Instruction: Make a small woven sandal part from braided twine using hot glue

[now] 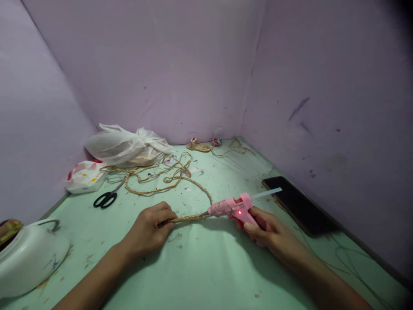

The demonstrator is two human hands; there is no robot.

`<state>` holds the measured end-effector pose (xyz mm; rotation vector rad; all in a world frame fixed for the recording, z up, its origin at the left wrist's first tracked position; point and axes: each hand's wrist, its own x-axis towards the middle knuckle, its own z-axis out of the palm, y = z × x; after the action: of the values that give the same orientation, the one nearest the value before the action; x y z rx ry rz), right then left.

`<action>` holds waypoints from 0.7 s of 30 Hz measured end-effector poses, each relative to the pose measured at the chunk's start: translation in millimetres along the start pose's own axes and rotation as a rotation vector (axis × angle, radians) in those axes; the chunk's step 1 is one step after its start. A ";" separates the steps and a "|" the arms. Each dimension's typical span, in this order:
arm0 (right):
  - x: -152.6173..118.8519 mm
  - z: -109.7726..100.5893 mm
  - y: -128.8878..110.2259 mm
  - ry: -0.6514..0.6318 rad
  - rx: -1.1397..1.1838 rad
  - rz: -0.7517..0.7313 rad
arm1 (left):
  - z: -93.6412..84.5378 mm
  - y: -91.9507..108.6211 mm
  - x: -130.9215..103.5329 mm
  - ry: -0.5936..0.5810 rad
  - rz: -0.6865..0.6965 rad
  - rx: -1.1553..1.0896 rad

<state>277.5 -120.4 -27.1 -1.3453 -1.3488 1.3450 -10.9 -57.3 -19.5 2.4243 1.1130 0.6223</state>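
Observation:
My left hand (153,226) pinches a braided straw-coloured rope (190,218) low over the green tabletop. From there the rope runs right, bends back and trails in loops toward the left rear. My right hand (266,226) is wrapped around the handle of a pink hot glue gun (230,207), whose small light glows red. The gun's nozzle points left and lies at the rope, just right of my left fingers; whether it touches is hard to tell. A pale glue stick (267,193) sticks out of the gun's back end.
Black-handled scissors (106,199) lie at left, near a tissue pack (85,176) and a white plastic bag (129,146). A white rounded object (35,258) stands front left. A dark phone (301,206) and clear sticks (245,161) lie right. A woven sole-shaped piece (198,147) sits by the back wall.

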 end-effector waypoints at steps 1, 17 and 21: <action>-0.1 0.0 0.5 0.003 -0.006 -0.002 | 0.0 0.2 -0.2 -0.001 0.001 -0.001; 1.1 1.7 4.3 0.011 -0.052 -0.028 | 5.2 3.2 -2.7 0.019 0.033 -0.005; 2.2 1.3 8.6 0.017 -0.085 -0.044 | 6.4 6.5 -2.0 0.022 0.037 0.010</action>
<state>277.2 -119.5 -36.1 -1.3717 -1.4301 1.2567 -4.7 -63.9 -21.8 2.4571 1.0844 0.6586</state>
